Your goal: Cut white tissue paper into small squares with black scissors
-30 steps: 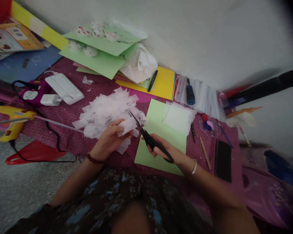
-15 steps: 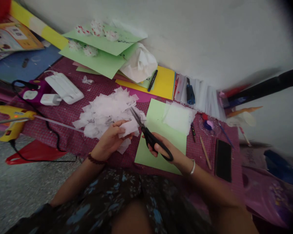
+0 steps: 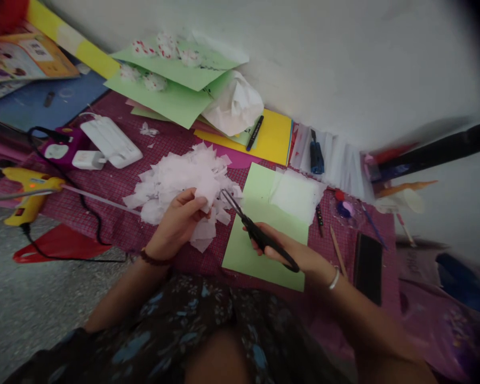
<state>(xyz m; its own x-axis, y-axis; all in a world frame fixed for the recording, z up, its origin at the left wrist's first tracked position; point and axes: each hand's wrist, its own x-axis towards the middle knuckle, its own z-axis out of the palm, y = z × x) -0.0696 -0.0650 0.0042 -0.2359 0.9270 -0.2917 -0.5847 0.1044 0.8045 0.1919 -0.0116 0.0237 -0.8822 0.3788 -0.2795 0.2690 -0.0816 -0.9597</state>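
Observation:
My left hand (image 3: 180,218) pinches a small piece of white tissue paper (image 3: 208,191) between thumb and fingers. In my right hand (image 3: 280,242) is a pair of black-handled scissors (image 3: 253,225), its blades pointing up and left beside the tissue piece. The blade tips look slightly apart and close to the paper's right edge; whether they touch it I cannot tell. Behind the left hand lies a heap of cut white tissue pieces (image 3: 172,176). Under the right hand is a light green sheet (image 3: 240,245), with a stack of white tissue squares (image 3: 298,197) on its upper right part.
At left are a yellow glue gun (image 3: 30,192), a white charger block (image 3: 110,141) and a purple power socket (image 3: 60,152). Green cards (image 3: 160,101) with white paper puffs stand at the back. A marker (image 3: 255,133), a stapler (image 3: 316,152), a pencil (image 3: 338,250) and a phone (image 3: 368,266) lie rightward.
The scissors and my right hand have moved slightly right and down. My left hand has turned the tissue piece more upright, raising it. The whole view has shifted a little.

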